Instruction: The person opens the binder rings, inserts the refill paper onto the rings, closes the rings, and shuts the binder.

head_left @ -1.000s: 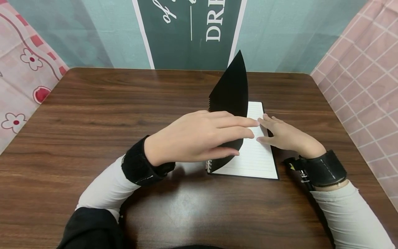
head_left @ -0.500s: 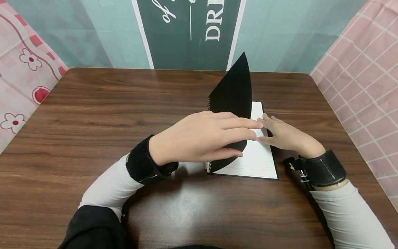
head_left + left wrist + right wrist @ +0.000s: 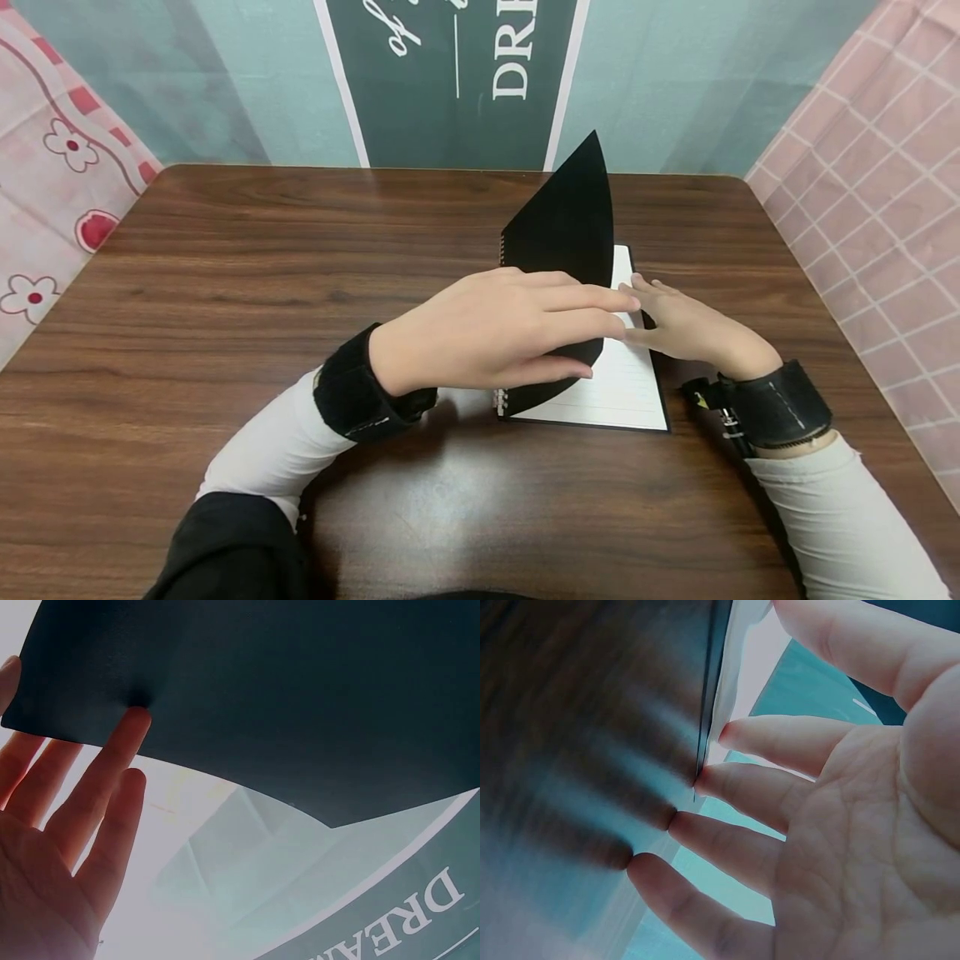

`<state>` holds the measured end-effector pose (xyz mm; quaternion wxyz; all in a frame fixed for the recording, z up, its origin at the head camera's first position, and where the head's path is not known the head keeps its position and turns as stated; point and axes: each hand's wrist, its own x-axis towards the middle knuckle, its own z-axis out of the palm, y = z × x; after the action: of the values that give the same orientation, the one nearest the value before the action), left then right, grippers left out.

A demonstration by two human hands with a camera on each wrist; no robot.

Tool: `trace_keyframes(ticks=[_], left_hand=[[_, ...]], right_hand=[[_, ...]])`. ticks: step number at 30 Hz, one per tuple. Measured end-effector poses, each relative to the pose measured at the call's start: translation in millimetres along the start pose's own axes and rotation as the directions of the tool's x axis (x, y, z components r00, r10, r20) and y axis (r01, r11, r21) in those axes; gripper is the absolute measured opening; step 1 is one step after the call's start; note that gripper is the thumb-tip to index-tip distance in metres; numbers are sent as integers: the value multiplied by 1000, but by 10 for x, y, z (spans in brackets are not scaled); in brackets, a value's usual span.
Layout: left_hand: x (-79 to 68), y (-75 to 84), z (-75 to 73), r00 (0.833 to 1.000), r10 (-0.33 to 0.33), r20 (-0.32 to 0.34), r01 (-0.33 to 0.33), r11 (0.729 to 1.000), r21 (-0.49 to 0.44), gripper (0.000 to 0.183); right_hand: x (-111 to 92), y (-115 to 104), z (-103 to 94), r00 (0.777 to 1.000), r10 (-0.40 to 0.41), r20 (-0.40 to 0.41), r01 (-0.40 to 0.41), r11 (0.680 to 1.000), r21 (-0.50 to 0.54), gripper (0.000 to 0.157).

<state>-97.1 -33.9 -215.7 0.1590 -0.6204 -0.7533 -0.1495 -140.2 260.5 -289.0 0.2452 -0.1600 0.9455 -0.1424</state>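
Observation:
A spiral-bound notebook lies on the table, its lined white page [image 3: 626, 383] facing up and its black cover [image 3: 558, 221] raised in a curve from the binding [image 3: 500, 402] on the left. My left hand [image 3: 495, 329] presses that cover from the left with extended fingers. In the left wrist view, one fingertip [image 3: 137, 716] touches the dark cover [image 3: 285, 697], while two fingers pass behind its lower edge. At the notebook's right edge my right hand [image 3: 686, 333] has its fingers spread. Its fingertips [image 3: 705, 776] meet the notebook's edge and the tabletop in the right wrist view.
The brown wood-grain table [image 3: 300, 242] extends around the notebook on all sides. Behind it hangs a teal cloth [image 3: 262, 83] with white lettering. Pink patterned cloth [image 3: 45, 208] stands at the left, pink grid cloth [image 3: 885, 208] at the right.
My left hand has moved slightly to the right, and the black cover has swung the same way, over more of the page. The right hand has stayed nearly still.

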Motion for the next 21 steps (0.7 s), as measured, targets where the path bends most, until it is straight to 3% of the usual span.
trace_keyframes(ticks=[15, 21], left_hand=[[95, 2, 34, 998, -1, 61, 1, 1000, -7, 42], [128, -9, 69, 999, 20, 50, -19, 1000, -19, 40]], right_hand=[[0, 29, -20, 1000, -16, 15, 15, 999, 36, 69], [-3, 44, -21, 998, -58, -11, 58, 998, 27, 69]])
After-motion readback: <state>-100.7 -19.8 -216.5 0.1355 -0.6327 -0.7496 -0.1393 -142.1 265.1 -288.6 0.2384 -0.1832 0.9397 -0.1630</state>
